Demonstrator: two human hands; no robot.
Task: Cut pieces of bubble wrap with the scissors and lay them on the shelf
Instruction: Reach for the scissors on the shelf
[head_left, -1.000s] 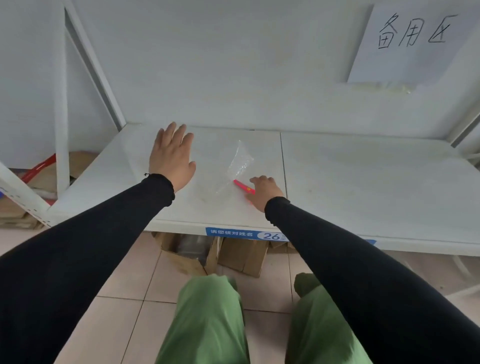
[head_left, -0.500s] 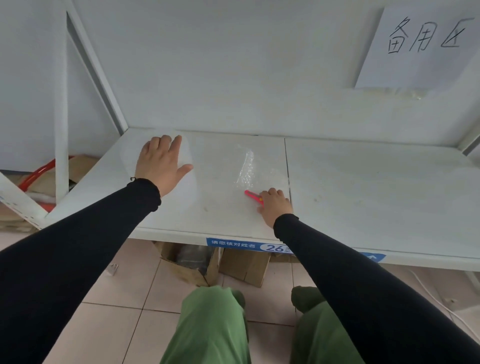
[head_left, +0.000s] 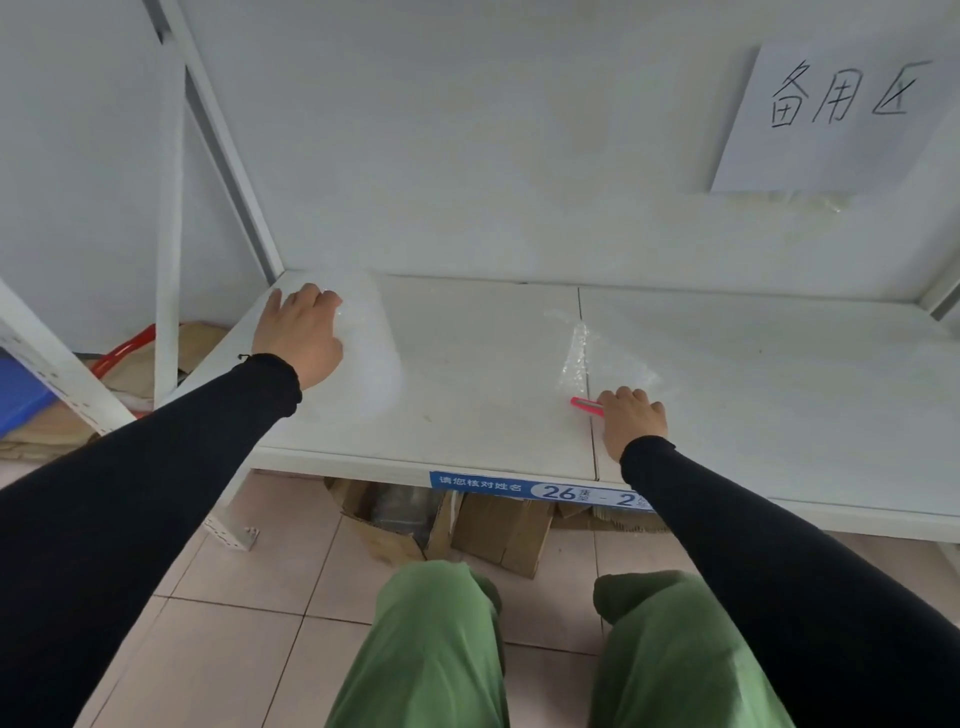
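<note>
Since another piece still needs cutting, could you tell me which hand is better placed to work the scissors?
Right, probably: the right hand is closed on the pink scissors, while the left hand lies flat on a bubble wrap sheet.

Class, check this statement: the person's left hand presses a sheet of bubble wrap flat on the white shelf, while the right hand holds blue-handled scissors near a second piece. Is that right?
Not quite. In the head view the scissors in the right hand are pink-red, not blue. The rest stands: the left hand presses a bubble wrap sheet on the white shelf, and a second piece lies by the right hand.

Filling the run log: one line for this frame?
left hand: flat on bubble wrap sheet | right hand: holds scissors | shelf
</note>
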